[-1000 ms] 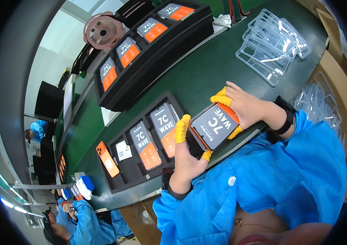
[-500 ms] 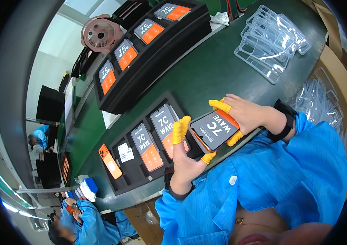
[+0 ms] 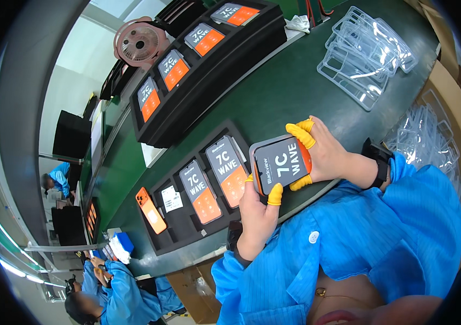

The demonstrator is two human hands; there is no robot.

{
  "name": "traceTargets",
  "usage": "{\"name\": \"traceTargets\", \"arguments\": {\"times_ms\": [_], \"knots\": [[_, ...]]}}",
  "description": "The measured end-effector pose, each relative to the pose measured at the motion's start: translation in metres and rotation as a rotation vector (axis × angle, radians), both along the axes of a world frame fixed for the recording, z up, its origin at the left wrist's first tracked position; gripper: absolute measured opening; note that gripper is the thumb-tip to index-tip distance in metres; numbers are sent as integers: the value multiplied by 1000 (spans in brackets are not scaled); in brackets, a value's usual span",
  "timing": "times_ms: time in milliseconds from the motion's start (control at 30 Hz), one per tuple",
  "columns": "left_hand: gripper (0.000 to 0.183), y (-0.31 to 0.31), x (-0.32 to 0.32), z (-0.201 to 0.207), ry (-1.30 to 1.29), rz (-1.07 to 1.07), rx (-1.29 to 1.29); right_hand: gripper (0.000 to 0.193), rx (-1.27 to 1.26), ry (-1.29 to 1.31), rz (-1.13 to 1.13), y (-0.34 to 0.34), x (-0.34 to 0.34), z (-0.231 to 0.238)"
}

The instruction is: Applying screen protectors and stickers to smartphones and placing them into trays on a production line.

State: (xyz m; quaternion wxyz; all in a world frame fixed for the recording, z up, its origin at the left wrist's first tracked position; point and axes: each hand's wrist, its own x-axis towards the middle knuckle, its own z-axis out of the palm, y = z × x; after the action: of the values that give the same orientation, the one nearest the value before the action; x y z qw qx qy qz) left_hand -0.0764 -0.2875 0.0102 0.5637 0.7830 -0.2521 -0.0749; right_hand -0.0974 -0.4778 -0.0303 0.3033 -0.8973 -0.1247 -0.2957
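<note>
Trays first: a black moulded tray (image 3: 241, 135) just beyond the hands holds two phones (image 3: 214, 176) face up in its slots, plus an orange phone (image 3: 150, 210) lying back up; a longer black tray (image 3: 214, 81) farther off carries four more. Both hands hold one phone (image 3: 282, 165) above the green table's (image 3: 273, 97) near edge, the left hand (image 3: 260, 208) closed under its lower end, the right hand (image 3: 325, 154) wrapped round its right side. Yellow rubber finger cots cover the fingertips (image 3: 301, 135). Clear glossy plastic cases (image 3: 366, 54) lie piled at the far right
</note>
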Motion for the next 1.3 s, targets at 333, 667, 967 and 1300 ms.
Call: {"name": "traceTargets", "arguments": {"times_ms": [333, 667, 967, 1300], "knots": [[28, 2, 13, -24, -110, 151, -107, 55, 174, 343, 80, -2, 16, 24], [24, 28, 20, -13, 65, -9, 178, 48, 82, 370, 58, 4, 13, 29], [22, 26, 17, -19, 28, 195, 231, 44, -162, 258, 3, 20, 7, 41], [41, 28, -3, -8, -165, -368, 82, 39, 919, 513, 665, 44, 20, 47]]}}
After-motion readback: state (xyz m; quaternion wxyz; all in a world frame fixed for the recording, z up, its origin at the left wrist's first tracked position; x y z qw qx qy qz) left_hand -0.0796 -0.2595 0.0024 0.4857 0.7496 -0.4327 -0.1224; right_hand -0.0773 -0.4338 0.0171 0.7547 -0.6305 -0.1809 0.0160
